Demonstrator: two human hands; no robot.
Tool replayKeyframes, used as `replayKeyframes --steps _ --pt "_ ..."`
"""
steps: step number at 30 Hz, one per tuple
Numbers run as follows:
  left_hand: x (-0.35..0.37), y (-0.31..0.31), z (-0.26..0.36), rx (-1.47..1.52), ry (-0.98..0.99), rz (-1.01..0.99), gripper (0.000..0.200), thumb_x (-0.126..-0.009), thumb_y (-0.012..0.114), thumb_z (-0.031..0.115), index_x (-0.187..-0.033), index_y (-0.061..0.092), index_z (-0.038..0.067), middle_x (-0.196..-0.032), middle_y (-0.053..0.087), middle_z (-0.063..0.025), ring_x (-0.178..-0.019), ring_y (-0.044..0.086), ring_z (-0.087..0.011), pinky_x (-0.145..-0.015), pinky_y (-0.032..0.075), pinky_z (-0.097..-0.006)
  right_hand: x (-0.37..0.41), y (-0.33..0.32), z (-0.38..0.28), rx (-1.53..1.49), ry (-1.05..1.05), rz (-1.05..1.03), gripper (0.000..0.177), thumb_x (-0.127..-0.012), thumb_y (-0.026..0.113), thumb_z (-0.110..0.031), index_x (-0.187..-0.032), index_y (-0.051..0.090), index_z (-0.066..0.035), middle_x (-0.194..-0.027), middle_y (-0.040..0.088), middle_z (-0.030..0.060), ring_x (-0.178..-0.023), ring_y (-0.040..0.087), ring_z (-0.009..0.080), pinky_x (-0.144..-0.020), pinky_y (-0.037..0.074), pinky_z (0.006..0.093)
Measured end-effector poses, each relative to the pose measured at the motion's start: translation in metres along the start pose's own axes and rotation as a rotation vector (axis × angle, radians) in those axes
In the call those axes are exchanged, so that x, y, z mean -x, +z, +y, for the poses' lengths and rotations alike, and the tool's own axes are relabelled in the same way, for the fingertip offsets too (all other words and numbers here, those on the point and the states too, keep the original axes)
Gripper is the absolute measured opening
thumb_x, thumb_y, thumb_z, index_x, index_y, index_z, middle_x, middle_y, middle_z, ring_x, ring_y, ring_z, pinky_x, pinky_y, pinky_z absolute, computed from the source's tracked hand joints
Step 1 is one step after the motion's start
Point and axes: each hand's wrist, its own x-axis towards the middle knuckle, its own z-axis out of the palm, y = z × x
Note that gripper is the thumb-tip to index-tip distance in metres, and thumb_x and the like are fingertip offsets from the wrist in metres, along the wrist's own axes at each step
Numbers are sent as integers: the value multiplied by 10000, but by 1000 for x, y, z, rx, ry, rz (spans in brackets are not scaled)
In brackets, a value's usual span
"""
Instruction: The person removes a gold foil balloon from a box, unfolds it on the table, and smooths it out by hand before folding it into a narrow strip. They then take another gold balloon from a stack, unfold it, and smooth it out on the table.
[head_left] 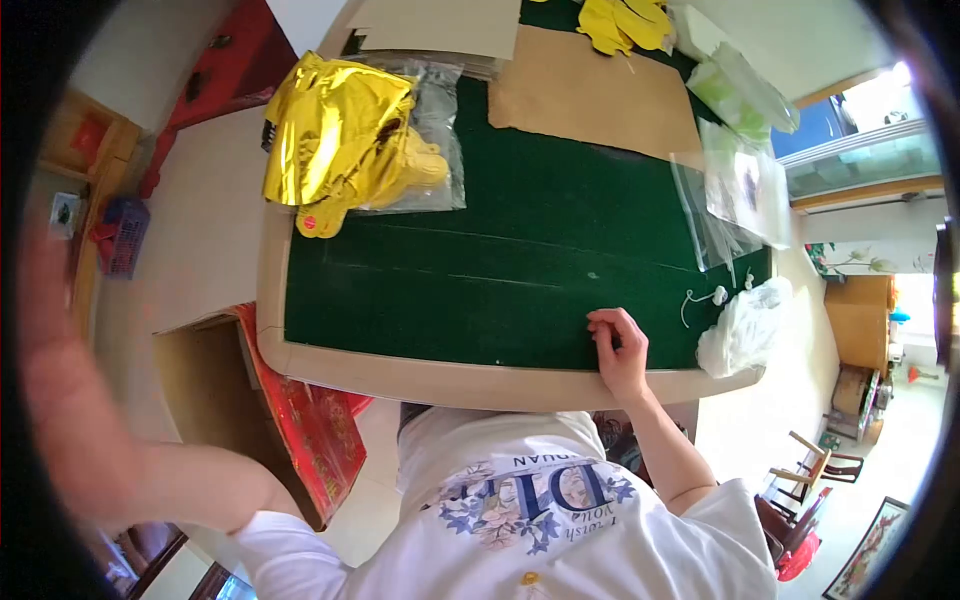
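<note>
My right hand [621, 345] rests near the front edge of the green tabletop [440, 300], fingers loosely curled in, and nothing shows in it. To its right are a white thin cord with small white pieces [719, 296] and a crumpled clear plastic bag [745, 330]. My left hand [75, 390] is raised off the table at the far left, close to the camera; it is smeared, so its fingers cannot be made out. Shiny gold foil balloons [340, 130], flat and stacked, lie on a clear plastic bag [440, 110] at the table's back left.
A brown cardboard sheet [590, 90] lies at the back, with more yellow foil pieces [625, 25] behind it. Clear plastic sleeves [745, 190] lie along the right edge. An open cardboard box [220, 400] with a red printed side stands on the floor at the left.
</note>
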Motion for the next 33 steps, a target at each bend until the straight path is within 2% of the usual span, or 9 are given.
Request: replayKeyframes --steps 6,12,15,18,19,21,25,30,33 --pt "-67 73 59 -202 374 -356 520 -973 425 281 -1388 411 -32 -1414 453 -187 -1352 382 -260 -1153 249 -404 0 0 -3 -23 -29 19 150 -889 496 68 -952 617 6 -816 612 77 -740 600 139 -649 482 247" --pt "-85 109 63 -286 467 -420 527 -956 465 280 -1383 423 -26 -1409 458 -190 -1336 402 -265 -1138 275 -407 -1 -3 -3 -68 14 -5 148 -890 510 60 -968 619 -2 -837 617 80 -743 608 137 -639 481 236" --pt "-91 117 67 -315 496 -411 531 -948 485 280 -1381 429 -22 -1407 461 -191 -1329 412 -267 -1130 288 -408 -7 -12 -5 -29 -21 -8 193 -866 541 49 -1022 633 -18 -962 634 116 -823 637 219 -692 506 297" --pt "-95 115 75 -345 516 -350 535 -940 505 279 -1378 435 -19 -1404 464 -192 -1321 422 -269 -1122 302 -409 -32 -38 12 331 -310 198 264 -854 562 33 -1104 628 -24 -1147 613 147 -1031 608 307 -885 491 370" --pt "-95 111 76 -365 507 -302 537 -937 512 279 -1377 436 -18 -1404 465 -193 -1319 425 -270 -1120 306 -409 -38 -51 21 398 -274 144 359 -853 586 -6 -1211 588 -33 -1292 541 176 -1218 492 364 -1046 388 426" --pt "-91 103 71 -420 431 -147 540 -931 525 279 -1376 440 -16 -1402 467 -194 -1314 432 -272 -1115 315 -410 -45 -69 47 540 -200 150 452 -876 598 -47 -1316 499 -25 -1378 457 199 -1293 418 370 -1077 352 420" --pt "-72 122 -20 -517 -86 220 548 -920 552 278 -1373 448 -12 -1399 470 -195 -1303 445 -275 -1104 333 -412 -44 -89 83 555 -47 317 483 -910 570 -69 -1369 428 -18 -1397 431 213 -1306 402 373 -1087 336 421" --pt "-44 151 -140 -834 -453 47 252 -911 578 103 -1129 620 -15 -1224 601 -173 -1182 550 -323 -1009 432 -373 -37 -55 44 361 -180 259 401 -871 571 -5 -1267 510 -25 -1326 489 193 -1246 454 360 -1051 364 416" --pt "-33 151 -212 -1237 -197 186 253 -898 566 84 -1127 621 -9 -1179 616 -154 -1173 541 -319 -1004 431 -381 -43 -30 29 329 -217 220 425 -816 587 29 -1232 540 -43 -1330 491 179 -1239 458 364 -1052 368 431"
